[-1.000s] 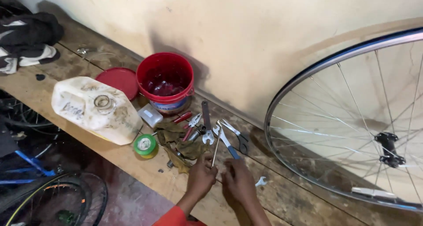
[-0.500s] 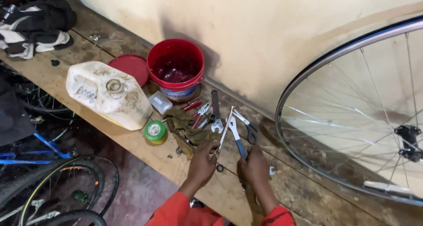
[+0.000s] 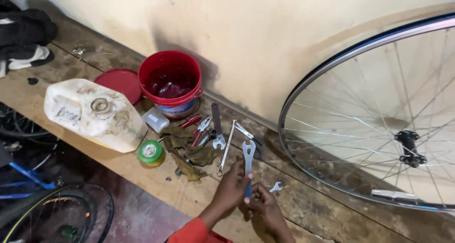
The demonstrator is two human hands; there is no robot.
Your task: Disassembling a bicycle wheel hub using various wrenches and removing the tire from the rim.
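My left hand (image 3: 232,188) and my right hand (image 3: 265,206) are together over a wooden bench (image 3: 156,186), both gripping a blue-handled flat spanner (image 3: 248,160) that points away from me. Its metal head sticks up past my fingers. Just beyond it lie several loose tools: a long thin spanner (image 3: 226,148), an open-end spanner (image 3: 217,127) and red-handled pliers (image 3: 198,129) on a dirty rag (image 3: 189,153). A small spanner (image 3: 276,187) lies right of my hands.
A red bucket (image 3: 171,82) and its red lid (image 3: 118,82) stand against the wall. A white jerrycan (image 3: 92,114) lies on its side, with a green tape roll (image 3: 150,152) beside it. A spoked bicycle wheel (image 3: 379,124) leans at the right. Bicycle tyres (image 3: 71,214) lie on the floor at lower left.
My hands have lifted the blue-handled spanner out of the tool pile and drawn it toward me. The view has moved closer to the bench.
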